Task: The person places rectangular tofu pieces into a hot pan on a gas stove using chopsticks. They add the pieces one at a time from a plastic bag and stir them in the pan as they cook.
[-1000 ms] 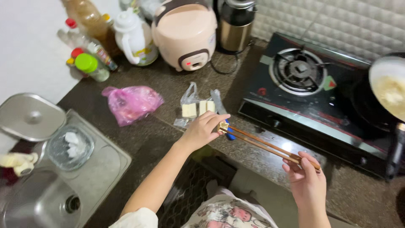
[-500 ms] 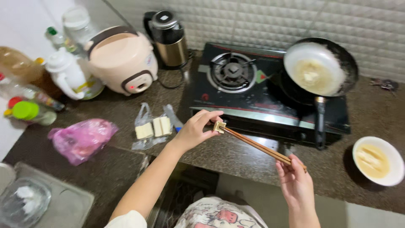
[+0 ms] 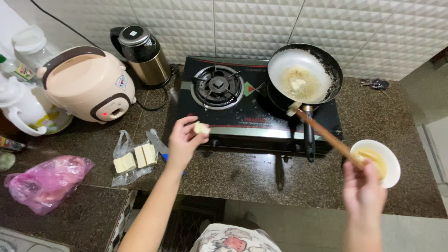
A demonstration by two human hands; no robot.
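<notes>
**What the view hides or cuts off**

The right hand (image 3: 365, 195) is motion-blurred, its grip on the chopsticks (image 3: 326, 134) hard to read. The frying pan handle (image 3: 309, 136) hides part of the stove's (image 3: 252, 116) front edge. At the countertop's (image 3: 261, 175) left edge, the white jug (image 3: 21, 112) is cropped. The keys (image 3: 375, 84) are too small to tell apart.

My arms are bare to the elbow, no sleeves showing. My left hand (image 3: 183, 142) and right hand (image 3: 364, 193) wear nothing. A patterned cloth garment covers my front.
</notes>
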